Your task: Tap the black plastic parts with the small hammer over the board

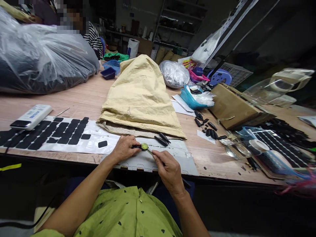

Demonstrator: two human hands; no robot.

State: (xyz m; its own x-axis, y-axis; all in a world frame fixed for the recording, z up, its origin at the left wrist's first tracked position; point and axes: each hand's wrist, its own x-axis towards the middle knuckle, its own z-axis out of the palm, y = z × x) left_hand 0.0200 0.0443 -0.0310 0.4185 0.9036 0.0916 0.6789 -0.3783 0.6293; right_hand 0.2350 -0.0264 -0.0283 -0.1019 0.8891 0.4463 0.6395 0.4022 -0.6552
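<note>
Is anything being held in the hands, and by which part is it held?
The left hand pinches a small dark piece by its end, beside a round yellow-green part. The right hand holds a slim rod close behind its visible end.

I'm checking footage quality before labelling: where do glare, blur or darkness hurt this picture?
Head view: highlights streak the large plastic bag; the pink item at lower right smears; the back shelves sit in shadow; the left hand and right hand look fairly clear.
</note>
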